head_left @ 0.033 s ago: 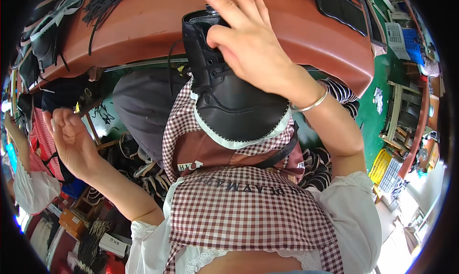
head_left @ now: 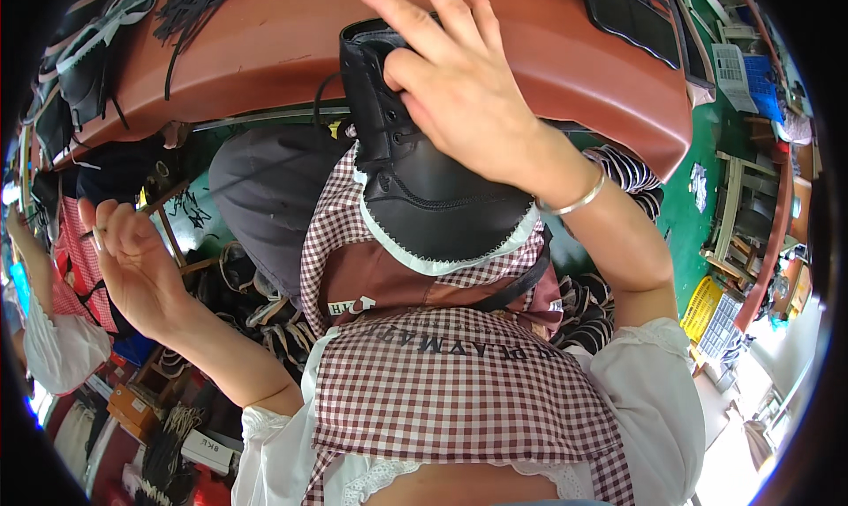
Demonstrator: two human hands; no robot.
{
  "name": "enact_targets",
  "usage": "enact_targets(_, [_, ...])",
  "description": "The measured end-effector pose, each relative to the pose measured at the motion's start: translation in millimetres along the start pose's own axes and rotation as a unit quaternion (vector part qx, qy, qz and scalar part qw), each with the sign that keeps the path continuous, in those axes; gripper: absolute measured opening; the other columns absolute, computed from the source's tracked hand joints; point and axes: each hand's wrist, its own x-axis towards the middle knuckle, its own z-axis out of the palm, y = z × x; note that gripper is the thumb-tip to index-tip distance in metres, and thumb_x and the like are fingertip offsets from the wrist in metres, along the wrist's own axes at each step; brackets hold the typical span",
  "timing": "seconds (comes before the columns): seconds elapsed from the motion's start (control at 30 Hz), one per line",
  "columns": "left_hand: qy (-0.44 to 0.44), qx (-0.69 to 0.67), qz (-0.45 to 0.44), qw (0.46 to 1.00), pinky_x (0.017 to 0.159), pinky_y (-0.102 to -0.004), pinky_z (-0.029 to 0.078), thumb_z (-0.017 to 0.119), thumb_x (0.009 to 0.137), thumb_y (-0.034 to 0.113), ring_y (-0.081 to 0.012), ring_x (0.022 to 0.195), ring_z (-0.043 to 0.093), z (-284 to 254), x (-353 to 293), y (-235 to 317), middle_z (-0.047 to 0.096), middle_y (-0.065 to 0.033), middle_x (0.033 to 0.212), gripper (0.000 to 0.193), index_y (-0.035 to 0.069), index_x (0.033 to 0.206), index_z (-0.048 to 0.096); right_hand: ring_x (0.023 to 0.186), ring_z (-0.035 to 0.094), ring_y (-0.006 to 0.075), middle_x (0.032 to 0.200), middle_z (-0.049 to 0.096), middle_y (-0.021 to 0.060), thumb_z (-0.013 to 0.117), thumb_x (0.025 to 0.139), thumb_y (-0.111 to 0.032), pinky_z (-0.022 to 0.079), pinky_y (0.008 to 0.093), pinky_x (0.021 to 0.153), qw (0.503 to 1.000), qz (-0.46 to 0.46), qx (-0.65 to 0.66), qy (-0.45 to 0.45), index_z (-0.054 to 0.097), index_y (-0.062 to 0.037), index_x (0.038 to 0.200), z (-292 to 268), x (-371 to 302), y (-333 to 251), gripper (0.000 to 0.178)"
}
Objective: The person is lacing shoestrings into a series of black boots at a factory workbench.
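Note:
A black leather boot upper [head_left: 442, 219] with a white zigzag-stitched lower edge lies across my lap, its collar toward the table. My right hand [head_left: 477, 108] grips the upper beside the eyelets with its curled index finger; the other fingers stick up, and the thumb is mostly hidden. A thin black shoelace [head_left: 252, 181], smeared by motion, runs from the eyelets off to the left. Its far part is pinched in the fingers of my left hand [head_left: 137, 263], raised well away from the boot. Another length of lace loops loosely beside the collar.
A red-brown padded table [head_left: 265, 55] spans the far side. On it lie a bundle of black laces [head_left: 190, 11] and a dark phone-like slab [head_left: 629, 20]. More uppers [head_left: 84, 73] hang at the far left, near another person's arm [head_left: 35, 276]. Yellow crates [head_left: 702, 304] stand right.
My left hand has shifted slightly, its fingers curling more, and the lace between it and the boot shows more plainly. The right hand and boot collar have moved only a little.

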Motion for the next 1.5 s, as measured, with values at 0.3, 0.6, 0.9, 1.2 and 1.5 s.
enact_targets(0.3, [-0.209,0.676,-0.018,0.706,0.065,-0.0291,0.048,0.067,0.079,-0.002,-0.0219,0.071,0.061,62,-18,-147,0.064,-0.0112,0.081,0.009,-0.003,0.088,0.065,0.142,0.002,0.0491,0.155,0.016,0.0207,0.068,0.077,-0.011,0.01,0.068,0.107,0.974,0.136,0.058,-0.171,0.067,-0.0052,0.078,-12,1,-5,0.006])
enact_targets(0.6, [-0.17,0.68,-0.041,0.712,0.064,-0.0308,0.048,0.065,0.08,-0.004,-0.0248,0.071,0.062,47,-11,-151,0.063,-0.0122,0.081,0.011,-0.002,0.09,0.065,0.142,0.0,0.0505,0.156,0.01,0.0219,0.068,0.078,-0.013,0.01,0.0678,0.108,0.963,0.162,0.07,-0.205,0.066,-0.0045,0.077,-5,-1,-3,0.009])
enact_targets(0.9, [-0.196,0.716,0.009,0.67,0.064,-0.0353,0.048,0.065,0.075,-0.005,-0.0296,0.071,0.063,58,-10,-159,0.064,-0.0141,0.081,0.011,-0.002,0.085,0.063,0.142,0.01,0.0443,0.155,0.023,0.0137,0.073,0.073,-0.015,0.01,0.068,0.108,0.993,0.098,0.052,-0.039,0.071,-0.0116,0.077,14,-17,3,0.005])
enact_targets(1.2, [-0.162,0.702,-0.008,0.694,0.062,-0.032,0.048,0.064,0.076,-0.004,-0.027,0.065,0.061,53,-12,-168,0.063,-0.0143,0.078,0.009,-0.002,0.085,0.064,0.142,0.0,0.0509,0.156,0.007,0.0229,0.069,0.078,-0.013,0.011,0.0679,0.107,0.972,0.145,0.084,-0.166,0.066,-0.0042,0.077,-7,0,-3,0.009])
enact_targets(1.5, [-0.147,0.707,-0.012,0.692,0.058,-0.0308,0.047,0.064,0.077,-0.005,-0.0249,0.064,0.06,53,-20,-170,0.062,-0.0131,0.077,0.009,-0.002,0.086,0.064,0.141,0.0,0.0519,0.156,0.007,0.0236,0.07,0.076,-0.011,0.013,0.0675,0.108,0.974,0.146,0.078,-0.155,0.066,-0.0035,0.076,-1,-6,-4,0.008])
